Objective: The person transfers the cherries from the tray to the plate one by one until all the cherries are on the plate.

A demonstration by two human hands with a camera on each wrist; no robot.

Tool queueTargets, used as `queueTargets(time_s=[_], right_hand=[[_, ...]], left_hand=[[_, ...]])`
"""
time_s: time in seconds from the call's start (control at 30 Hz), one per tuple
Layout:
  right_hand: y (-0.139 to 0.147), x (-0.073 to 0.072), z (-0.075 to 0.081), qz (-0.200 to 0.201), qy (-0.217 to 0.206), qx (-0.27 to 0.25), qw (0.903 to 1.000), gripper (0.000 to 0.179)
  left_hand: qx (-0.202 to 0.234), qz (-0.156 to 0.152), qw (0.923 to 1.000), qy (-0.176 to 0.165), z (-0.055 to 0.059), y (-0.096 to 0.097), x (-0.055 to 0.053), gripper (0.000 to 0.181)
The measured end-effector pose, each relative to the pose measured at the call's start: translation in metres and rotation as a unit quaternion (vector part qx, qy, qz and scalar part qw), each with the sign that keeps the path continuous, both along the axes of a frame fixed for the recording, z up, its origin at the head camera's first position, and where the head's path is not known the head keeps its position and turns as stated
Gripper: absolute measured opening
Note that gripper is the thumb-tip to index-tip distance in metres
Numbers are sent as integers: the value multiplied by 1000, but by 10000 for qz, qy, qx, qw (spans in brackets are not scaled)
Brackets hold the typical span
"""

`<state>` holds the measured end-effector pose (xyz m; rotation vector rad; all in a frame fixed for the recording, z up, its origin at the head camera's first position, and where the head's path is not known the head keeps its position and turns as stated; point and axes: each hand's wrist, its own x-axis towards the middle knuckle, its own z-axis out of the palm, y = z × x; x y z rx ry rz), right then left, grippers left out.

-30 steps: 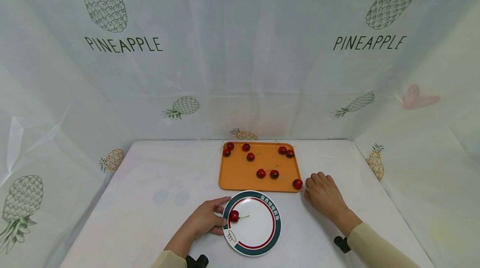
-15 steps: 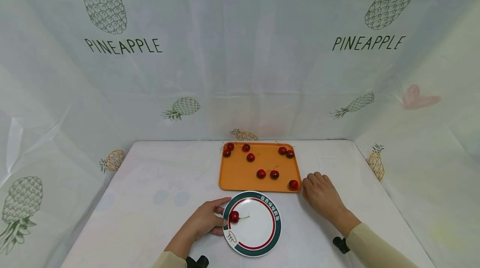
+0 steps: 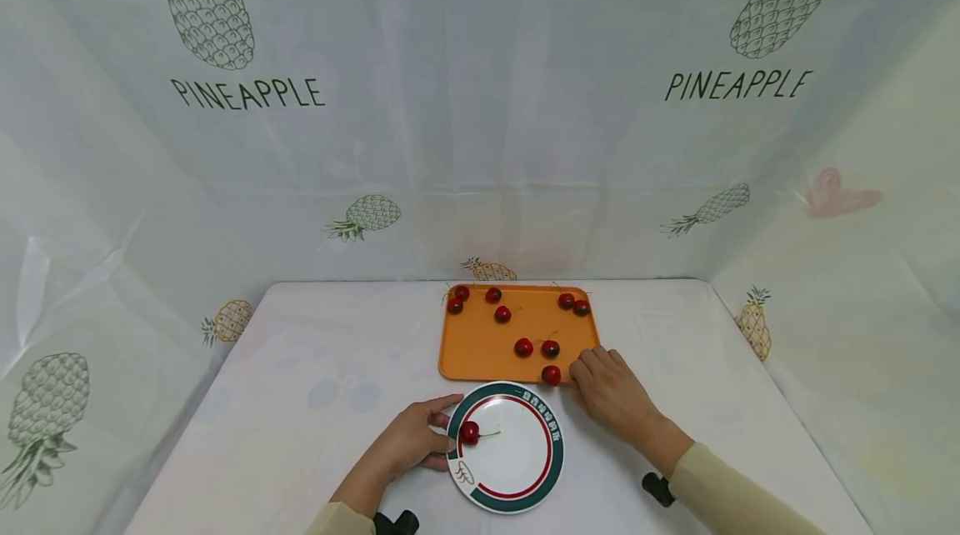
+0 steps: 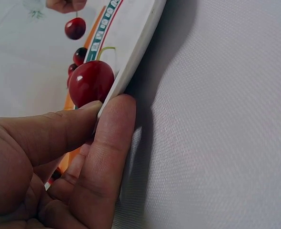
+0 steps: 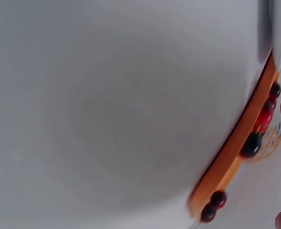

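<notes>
Head view: over a white-covered bench (image 3: 322,352), the right hand (image 3: 611,393) holds 1 red cherry (image 3: 551,375), seen against the near edge of an orange tray (image 3: 480,347). Against 0.5 s ago, hand and cherry have moved left from the tray's near right corner, closer to the plate (image 3: 555,468). 8 other cherries (image 3: 523,347) lie on the tray, unmoved. The left hand (image 3: 408,437) grips the plate's left rim, as before; 1 stemmed cherry (image 3: 469,432) rests there.

Left wrist view: the left fingers (image 4: 114,138) pinch the rim narrowly; beyond, the right fingers (image 4: 66,5) hold the red cherry's stem.

Right wrist view: only blurred fingertips show; their grip cannot be told here.
</notes>
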<state>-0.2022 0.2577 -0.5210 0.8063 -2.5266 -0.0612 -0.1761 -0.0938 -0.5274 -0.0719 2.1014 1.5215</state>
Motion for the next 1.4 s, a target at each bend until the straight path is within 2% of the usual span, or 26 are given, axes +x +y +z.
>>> queueTargets(time_s=[0.47,0.7,1.0,1.4], right_hand=[[-64,8,3,554,-418,341,9970,28],[-90,9,-1,755,-577,456,9944,22],[-100,9,-7,842,-735,420,9928,18],[-104,13,-11,709,-840,851,9903,26]], left_hand=[[-10,-5,10000,-1,0,0,0,77],[13,-10,10000,22,0,-1,0,78],[135,-18,9999,-15,-1,-2,0,77],[144,-46,9999,12,1,-2,0,78]])
